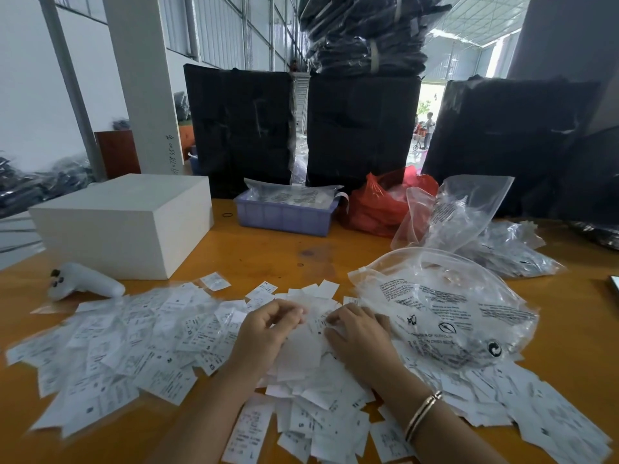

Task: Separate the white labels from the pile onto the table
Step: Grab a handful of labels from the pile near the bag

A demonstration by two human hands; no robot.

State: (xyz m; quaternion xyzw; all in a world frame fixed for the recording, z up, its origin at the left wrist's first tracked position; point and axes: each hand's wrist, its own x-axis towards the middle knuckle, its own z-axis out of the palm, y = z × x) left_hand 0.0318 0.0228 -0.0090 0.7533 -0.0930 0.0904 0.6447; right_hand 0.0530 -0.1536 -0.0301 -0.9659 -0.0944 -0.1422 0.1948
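Note:
A wide pile of small white printed labels (134, 339) covers the near part of the orange table (268, 252). My left hand (268, 326) and my right hand (358, 333) sit over the middle of the pile, fingers curled, pinching white labels (316, 324) between them. Blank white slips (301, 353) lie under the hands. More labels spread to the right (536, 406) and toward me (321, 430).
A clear printed plastic bag (445, 313) lies right of my hands. Behind it are more clear bags (469, 212), a red bag (378, 202), a purple tray (284, 216), a white box (127, 222) and a white handheld device (83, 279). Black wrapped bundles (361, 128) stand at the far edge.

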